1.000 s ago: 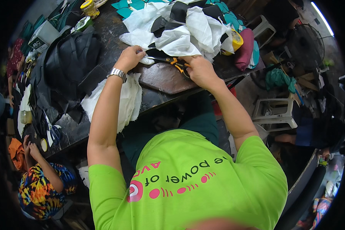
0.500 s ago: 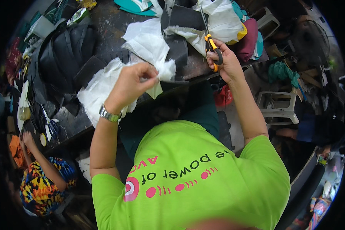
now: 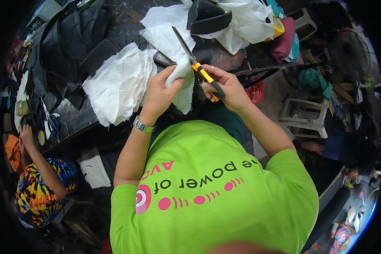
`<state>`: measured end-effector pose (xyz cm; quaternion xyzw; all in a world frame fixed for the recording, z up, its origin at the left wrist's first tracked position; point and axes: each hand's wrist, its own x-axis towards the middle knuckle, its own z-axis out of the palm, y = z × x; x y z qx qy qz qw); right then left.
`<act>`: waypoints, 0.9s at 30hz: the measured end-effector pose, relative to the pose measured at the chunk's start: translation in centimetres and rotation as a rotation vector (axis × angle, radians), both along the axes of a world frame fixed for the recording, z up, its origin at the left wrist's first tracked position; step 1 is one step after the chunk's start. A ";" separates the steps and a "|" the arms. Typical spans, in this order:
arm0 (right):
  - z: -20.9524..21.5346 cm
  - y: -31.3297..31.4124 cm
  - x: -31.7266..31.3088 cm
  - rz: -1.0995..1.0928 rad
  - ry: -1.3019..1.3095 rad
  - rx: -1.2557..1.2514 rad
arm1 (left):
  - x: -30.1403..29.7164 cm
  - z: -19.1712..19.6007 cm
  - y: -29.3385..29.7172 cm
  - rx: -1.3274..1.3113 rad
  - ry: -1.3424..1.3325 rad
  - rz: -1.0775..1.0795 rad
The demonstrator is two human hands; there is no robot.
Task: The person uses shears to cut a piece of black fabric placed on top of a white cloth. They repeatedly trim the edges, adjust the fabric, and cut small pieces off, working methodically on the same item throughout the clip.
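My left hand [image 3: 163,91] is closed, pinching a folded piece of white cloth [image 3: 183,70] near the table's front edge. Part of that cloth hangs down below the fingers. In my right hand [image 3: 224,86] is a pair of scissors [image 3: 204,75] with orange and black handles. Their dark blades point up and to the left, close together, lying over the white cloth beside my left fingers. Whether the blades touch the cloth I cannot tell. A stack of frayed white cloth pieces [image 3: 118,84] lies left of my left hand. Beyond the scissors sits a folded black piece [image 3: 207,19].
Black curved pieces [image 3: 72,38] are heaped on the dark table [image 3: 78,120] at left. More white cloth [image 3: 245,25] and a maroon bundle [image 3: 282,40] lie at the far right. A white stool [image 3: 305,118] stands on the floor at right. Another person's hand [image 3: 27,137] is at far left.
My right hand has brought the scissors down and left, next to my left hand. The left hand has shifted slightly right with the cloth. The black piece beyond now stands folded up.
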<state>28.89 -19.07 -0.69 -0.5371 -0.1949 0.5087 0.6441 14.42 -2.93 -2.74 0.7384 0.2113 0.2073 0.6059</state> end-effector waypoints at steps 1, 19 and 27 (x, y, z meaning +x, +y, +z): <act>0.1 -0.2 0.3 0.006 -0.005 -0.013 | -0.3 -0.2 0.4 -0.006 0.010 -0.021; 1.3 1.5 -0.4 -0.158 -0.377 0.103 | 0.7 1.2 -0.9 -0.269 -0.092 -0.017; 0.7 6.2 -0.4 -0.137 -0.391 0.219 | 0.5 2.4 -1.4 0.190 0.065 0.018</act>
